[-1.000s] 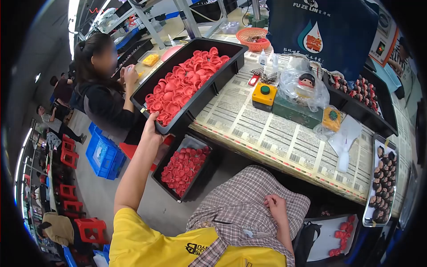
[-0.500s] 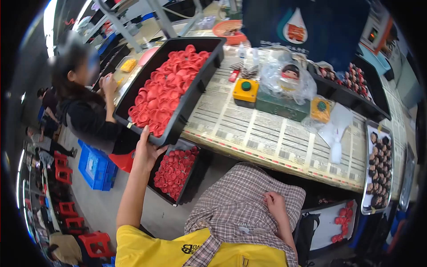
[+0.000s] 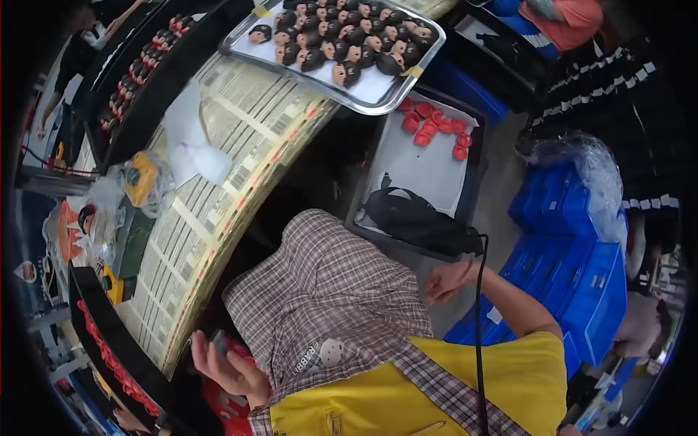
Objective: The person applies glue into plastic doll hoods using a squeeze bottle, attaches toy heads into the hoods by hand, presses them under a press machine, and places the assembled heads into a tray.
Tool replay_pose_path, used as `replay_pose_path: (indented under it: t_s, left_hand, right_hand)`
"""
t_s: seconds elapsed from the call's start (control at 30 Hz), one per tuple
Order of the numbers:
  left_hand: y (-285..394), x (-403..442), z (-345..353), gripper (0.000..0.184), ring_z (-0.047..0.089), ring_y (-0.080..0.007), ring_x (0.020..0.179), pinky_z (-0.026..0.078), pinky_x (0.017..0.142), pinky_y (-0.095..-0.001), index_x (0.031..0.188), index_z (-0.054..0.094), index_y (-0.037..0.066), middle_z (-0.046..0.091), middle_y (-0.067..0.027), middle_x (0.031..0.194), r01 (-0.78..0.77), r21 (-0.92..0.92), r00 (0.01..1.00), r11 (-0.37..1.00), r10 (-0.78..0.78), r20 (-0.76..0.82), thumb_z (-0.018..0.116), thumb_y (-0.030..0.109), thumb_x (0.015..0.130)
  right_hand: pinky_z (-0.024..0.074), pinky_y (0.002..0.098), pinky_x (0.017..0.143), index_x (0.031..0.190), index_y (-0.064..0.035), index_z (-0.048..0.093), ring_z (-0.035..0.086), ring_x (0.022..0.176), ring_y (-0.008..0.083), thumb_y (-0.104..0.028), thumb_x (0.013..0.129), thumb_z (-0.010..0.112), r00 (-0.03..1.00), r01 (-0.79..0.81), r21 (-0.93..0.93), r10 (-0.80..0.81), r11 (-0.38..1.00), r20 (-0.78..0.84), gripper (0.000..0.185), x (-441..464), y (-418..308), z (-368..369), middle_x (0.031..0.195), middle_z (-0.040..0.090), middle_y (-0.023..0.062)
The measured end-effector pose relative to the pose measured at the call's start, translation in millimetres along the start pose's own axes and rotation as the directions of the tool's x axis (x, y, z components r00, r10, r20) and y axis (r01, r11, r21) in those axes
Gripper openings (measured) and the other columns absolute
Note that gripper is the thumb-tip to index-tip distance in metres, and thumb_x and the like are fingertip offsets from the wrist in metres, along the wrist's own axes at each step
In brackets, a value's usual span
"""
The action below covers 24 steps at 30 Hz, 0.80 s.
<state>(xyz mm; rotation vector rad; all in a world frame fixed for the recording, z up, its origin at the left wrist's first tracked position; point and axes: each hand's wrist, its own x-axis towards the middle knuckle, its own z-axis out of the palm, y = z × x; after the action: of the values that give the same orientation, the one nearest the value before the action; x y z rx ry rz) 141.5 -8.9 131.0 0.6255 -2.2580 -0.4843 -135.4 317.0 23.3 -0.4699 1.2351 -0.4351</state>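
My left hand (image 3: pixel 229 367) is at the lower left beside my checked apron (image 3: pixel 327 291), fingers apart, with nothing seen in it. Further left stands the black bin of red pieces (image 3: pixel 109 349) on the table edge. My right hand (image 3: pixel 445 282) hangs at the right of my lap, fingers curled, and whatever it may hold is hidden. Above it, a low tray (image 3: pixel 429 174) carries red pieces (image 3: pixel 422 125) and a black bag (image 3: pixel 411 218). A metal tray (image 3: pixel 378 102) of small doll heads (image 3: pixel 342 36) lies at the top.
Blue crates (image 3: pixel 567 269) with plastic wrap stand at the right. A black cable (image 3: pixel 478 349) hangs before my right arm. On the table (image 3: pixel 211 211) are a white bottle (image 3: pixel 211 161), a yellow button box (image 3: pixel 142 182) and a black bin of dolls (image 3: pixel 174 65). Another person sits at the top right.
The view has swung far to the right. My left hand has let go of the black bin of red pieces. My right hand has moved off my lap to its right side.
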Motion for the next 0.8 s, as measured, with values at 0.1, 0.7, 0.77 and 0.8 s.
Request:
replay_pose_path:
  t_s: [0.1,0.7,0.77,0.8]
  left_hand:
    - [33.3,42.8,56.7,0.029,0.053,-0.0397,0.11,0.045,0.092,-0.0432,0.11,0.056,0.0,0.052,-0.0249,0.121,-0.131,-0.249,0.882,0.96,0.227,0.412,0.051,-0.005,0.082]
    - [102.4,96.4,467.9,0.037,0.057,-0.035,0.103,0.048,0.086,-0.0403,0.117,0.053,-0.001,0.052,-0.0194,0.114,-0.129,-0.4,0.518,0.907,0.406,0.753,0.061,0.005,0.081]
    - [114.5,103.2,488.8,0.048,0.053,-0.0396,0.109,0.048,0.09,-0.043,0.126,0.046,0.002,0.045,-0.0189,0.126,-0.15,-0.338,0.502,0.929,0.366,0.783,0.063,0.008,0.081]
    - [121.0,106.1,497.7,0.054,0.052,-0.0398,0.111,0.048,0.09,-0.043,0.129,0.043,0.003,0.042,-0.0196,0.129,-0.184,-0.295,0.489,0.937,0.348,0.8,0.065,0.01,0.08]
  right_hand:
    - [0.0457,0.032,0.043,0.065,0.0002,0.063,0.058,0.045,0.0172,-0.023,0.078,0.065,0.879,-0.079,-0.25,-0.05,0.965,-0.473,0.027,-4.9,122.8,-55.0,0.053,0.059,0.0077]
    - [0.0512,0.0445,0.074,0.106,-0.0013,0.059,0.06,0.09,0.0382,-0.009,0.082,0.057,-0.184,-0.191,-0.367,-0.401,0.91,-0.897,0.025,-50.3,65.3,-197.1,0.102,0.06,0.018]
    - [0.054,0.0427,0.071,0.111,-0.0045,0.055,0.061,0.092,0.0386,-0.008,0.081,0.057,-0.093,-0.41,-0.272,-0.336,0.871,-0.937,0.031,-17.0,63.8,-232.6,0.105,0.058,0.0206]
    - [0.0547,0.0419,0.07,0.11,-0.0046,0.055,0.061,0.092,0.0384,-0.008,0.08,0.058,-0.098,-0.497,-0.219,-0.306,0.84,-0.947,0.031,2.9,70.2,-247.6,0.104,0.058,0.0217]
